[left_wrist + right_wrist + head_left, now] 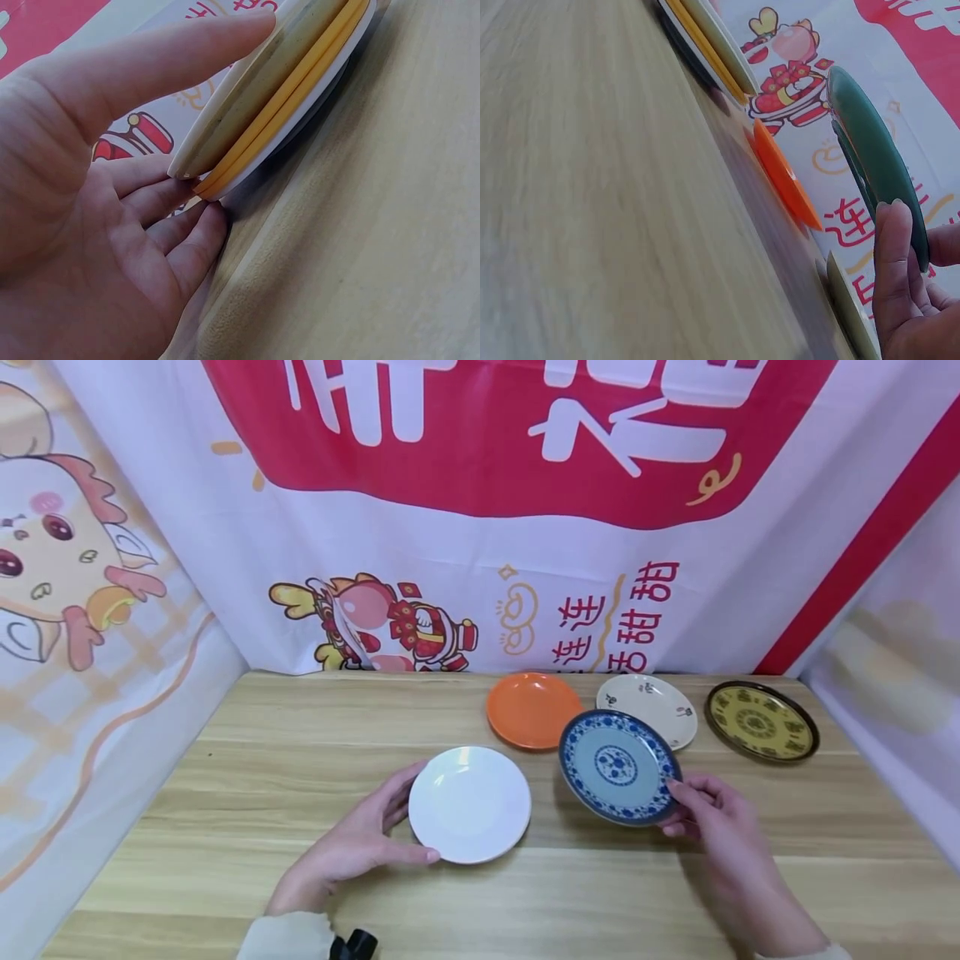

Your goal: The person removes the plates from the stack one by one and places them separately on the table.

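Note:
My right hand (720, 822) pinches the right rim of a blue-and-white floral plate (617, 766), which is lifted and tilted above the table. Its green-looking underside (877, 142) shows in the right wrist view, thumb on one face and fingers on the other. On the left, a plain white plate (470, 805) tops a stack of plates. Seen edge-on in the left wrist view, the stack has a yellow-orange plate (277, 101) below the top one, then white and dark rims. My left hand (367, 831) spreads around the stack's left side, fingertips touching the rims, thumb extended.
Along the back of the wooden table (300, 760) lie an orange plate (532, 710), a white plate with small dark motifs (660, 706) partly covered by the lifted plate, and a yellow-brown dark-rimmed plate (761, 721). A printed cloth (480, 568) hangs behind.

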Demonstrator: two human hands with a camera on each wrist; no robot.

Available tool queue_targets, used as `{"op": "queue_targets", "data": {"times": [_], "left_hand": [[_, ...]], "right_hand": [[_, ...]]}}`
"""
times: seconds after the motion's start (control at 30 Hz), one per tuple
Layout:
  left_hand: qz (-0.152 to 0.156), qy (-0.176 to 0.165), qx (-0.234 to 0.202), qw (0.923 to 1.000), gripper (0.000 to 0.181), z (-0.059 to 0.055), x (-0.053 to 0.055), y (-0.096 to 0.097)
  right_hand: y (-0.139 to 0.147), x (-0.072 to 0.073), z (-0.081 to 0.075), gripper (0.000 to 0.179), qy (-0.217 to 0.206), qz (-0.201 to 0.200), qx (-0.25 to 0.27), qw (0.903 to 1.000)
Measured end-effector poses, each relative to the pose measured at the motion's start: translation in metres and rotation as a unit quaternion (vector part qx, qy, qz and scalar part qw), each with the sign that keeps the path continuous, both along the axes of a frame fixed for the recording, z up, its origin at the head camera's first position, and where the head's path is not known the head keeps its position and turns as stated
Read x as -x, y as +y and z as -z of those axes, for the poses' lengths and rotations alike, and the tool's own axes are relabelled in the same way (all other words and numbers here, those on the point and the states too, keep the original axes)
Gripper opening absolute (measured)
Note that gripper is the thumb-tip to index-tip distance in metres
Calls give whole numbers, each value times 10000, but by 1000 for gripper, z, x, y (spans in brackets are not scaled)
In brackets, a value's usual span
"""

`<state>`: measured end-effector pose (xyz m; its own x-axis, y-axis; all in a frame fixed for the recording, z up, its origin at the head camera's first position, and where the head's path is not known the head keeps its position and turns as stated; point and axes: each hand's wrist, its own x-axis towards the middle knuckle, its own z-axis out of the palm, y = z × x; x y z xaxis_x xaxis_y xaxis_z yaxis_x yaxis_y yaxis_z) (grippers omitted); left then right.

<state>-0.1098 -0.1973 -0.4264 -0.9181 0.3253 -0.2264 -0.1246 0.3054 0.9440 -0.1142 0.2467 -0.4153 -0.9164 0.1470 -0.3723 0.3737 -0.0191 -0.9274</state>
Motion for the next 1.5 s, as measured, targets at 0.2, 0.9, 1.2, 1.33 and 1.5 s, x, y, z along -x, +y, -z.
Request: {"op": "queue_targets", "data": {"times": [0.2,0.9,1.2,1.33,1.5], "left_hand": [[20,-51,-73,10000,115,-1,0,0],[-36,-99,-119,9999,114,-2,-1,1],[-43,-70,-77,9999,114,-3,-1,1],[-41,-74,-117,9999,114,-2,-2,1],[-83,-131,-137,9998,114,-2,-2,1]], "right_hand": [[17,-9,5,10,10,81,-130,9999],[79,-35,27,5,353,753,1022,9913],[102,-33,29,9,-208,1031,-14,9944],[112,-28,26,24,-757,1136,-932,9862],[130,-27,31,32,-1119,1249,-1376,9762]]}}
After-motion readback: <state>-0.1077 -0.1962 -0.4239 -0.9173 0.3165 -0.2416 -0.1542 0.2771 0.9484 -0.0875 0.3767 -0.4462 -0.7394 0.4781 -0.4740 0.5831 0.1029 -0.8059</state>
